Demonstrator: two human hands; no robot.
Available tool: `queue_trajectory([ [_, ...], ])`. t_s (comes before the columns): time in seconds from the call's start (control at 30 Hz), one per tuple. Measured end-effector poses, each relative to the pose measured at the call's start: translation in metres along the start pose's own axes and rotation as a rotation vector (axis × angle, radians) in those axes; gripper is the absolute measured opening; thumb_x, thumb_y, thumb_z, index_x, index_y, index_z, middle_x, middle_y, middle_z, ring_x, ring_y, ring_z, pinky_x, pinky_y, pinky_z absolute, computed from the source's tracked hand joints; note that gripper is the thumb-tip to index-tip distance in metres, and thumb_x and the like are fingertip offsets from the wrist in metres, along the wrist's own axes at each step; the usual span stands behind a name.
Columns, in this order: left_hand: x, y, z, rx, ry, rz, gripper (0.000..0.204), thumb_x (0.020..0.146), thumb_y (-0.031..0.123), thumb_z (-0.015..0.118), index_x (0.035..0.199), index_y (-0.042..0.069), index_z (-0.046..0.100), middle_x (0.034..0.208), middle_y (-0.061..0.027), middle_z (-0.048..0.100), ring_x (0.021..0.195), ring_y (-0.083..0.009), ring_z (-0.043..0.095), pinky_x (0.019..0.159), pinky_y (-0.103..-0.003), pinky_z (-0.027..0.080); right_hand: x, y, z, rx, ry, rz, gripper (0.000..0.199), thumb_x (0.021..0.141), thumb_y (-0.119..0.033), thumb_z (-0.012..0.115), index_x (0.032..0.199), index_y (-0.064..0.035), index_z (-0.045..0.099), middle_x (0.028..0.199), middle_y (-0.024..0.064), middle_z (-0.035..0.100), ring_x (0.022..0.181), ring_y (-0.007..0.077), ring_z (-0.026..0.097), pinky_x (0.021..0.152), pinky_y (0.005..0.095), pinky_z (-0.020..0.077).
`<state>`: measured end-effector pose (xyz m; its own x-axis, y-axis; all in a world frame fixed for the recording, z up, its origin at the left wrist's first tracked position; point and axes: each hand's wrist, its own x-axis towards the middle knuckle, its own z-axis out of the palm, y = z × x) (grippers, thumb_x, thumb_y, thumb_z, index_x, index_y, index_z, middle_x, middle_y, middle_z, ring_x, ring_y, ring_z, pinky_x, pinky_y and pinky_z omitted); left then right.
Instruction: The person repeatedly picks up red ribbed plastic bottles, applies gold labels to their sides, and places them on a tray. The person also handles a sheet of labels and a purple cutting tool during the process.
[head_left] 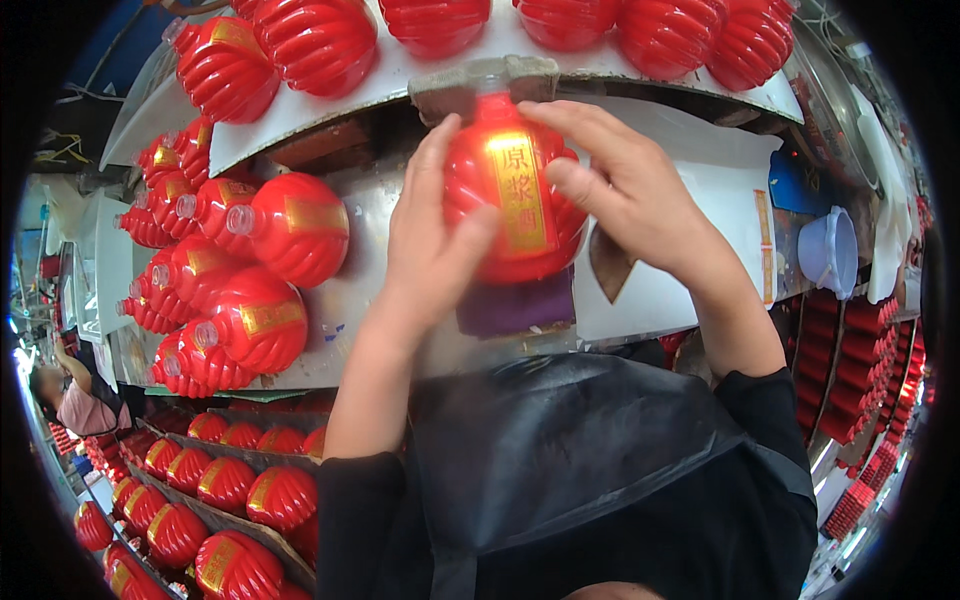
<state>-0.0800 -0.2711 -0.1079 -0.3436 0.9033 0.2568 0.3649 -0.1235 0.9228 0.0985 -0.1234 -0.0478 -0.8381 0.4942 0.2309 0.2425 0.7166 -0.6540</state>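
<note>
A round, ribbed red bottle (pixel 512 190) with a gold label stands at the middle of a metal workbench (pixel 350 290), glowing as if lit from behind. My left hand (pixel 432 235) grips its left side, thumb across the front. My right hand (pixel 625 190) holds the right side, with fingers over the top of the label. The bottle rests on a purple pad (pixel 515 305). A grey block (pixel 480 82) sits right above the bottle's neck.
Several more red bottles lie on their sides at the left (pixel 262 235) and along a white ledge at the top (pixel 320 40). Trays of red bottles (pixel 225 480) sit at the lower left. A pale blue cup (pixel 830 250) is at the right. Another person (pixel 75 400) works at far left.
</note>
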Motion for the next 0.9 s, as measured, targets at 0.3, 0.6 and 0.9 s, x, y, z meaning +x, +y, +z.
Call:
queue_trajectory([
  [0.3, -0.011, 0.000, 0.009, -0.030, 0.060, 0.052, 0.074, 0.094, 0.032, 0.061, 0.155, -0.001, 0.034, 0.155, -0.0231, 0.041, 0.144, -0.0350, 0.041, 0.120, -0.043, 0.031, -0.040, -0.008, 0.015, 0.235, -0.071, 0.302, 0.083, 0.088, -0.039, 0.071, 0.157, -0.0071, 0.038, 0.150, 0.0256, 0.049, 0.133, 0.0375, 0.055, 0.107, 0.0399, 0.0460],
  [0.6, -0.013, 0.003, 0.003, -0.188, 0.007, -0.016, 0.066, 0.101, 0.019, 0.058, 0.157, -0.001, 0.029, 0.159, -0.0162, 0.038, 0.145, -0.0255, 0.038, 0.122, -0.038, 0.026, -0.043, 0.001, 0.019, 0.346, -0.078, 0.290, 0.076, 0.095, -0.032, 0.065, 0.160, -0.0113, 0.033, 0.149, 0.0168, 0.050, 0.106, 0.0212, 0.057, 0.087, 0.0320, 0.0496],
  [0.9, -0.016, 0.001, 0.005, -0.188, 0.042, -0.035, 0.062, 0.100, 0.015, 0.060, 0.154, -0.001, 0.036, 0.154, -0.0148, 0.043, 0.144, -0.0240, 0.040, 0.121, -0.039, 0.029, -0.045, 0.004, 0.020, 0.349, -0.081, 0.286, 0.071, 0.099, -0.027, 0.061, 0.162, -0.0128, 0.031, 0.146, 0.0118, 0.052, 0.089, 0.0114, 0.057, 0.076, 0.0283, 0.0531],
])
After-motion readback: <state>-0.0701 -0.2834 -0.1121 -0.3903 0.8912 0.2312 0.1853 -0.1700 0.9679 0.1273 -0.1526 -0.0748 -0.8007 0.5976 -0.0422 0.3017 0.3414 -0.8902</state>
